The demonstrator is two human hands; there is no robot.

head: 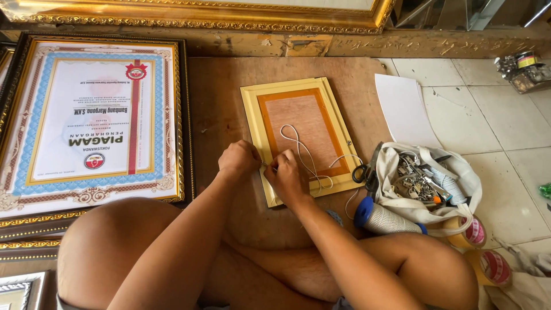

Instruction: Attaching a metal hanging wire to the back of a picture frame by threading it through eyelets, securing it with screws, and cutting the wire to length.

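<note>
My left hand (238,159) presses closed on the left rail of the small frame (298,140), which lies face down on the board (218,97) just ahead of my knees, long axis running away from me. My right hand (285,175), touching the left and nearer the backing, pinches the white cord (298,146), which loops up and right from my fingers.
</note>
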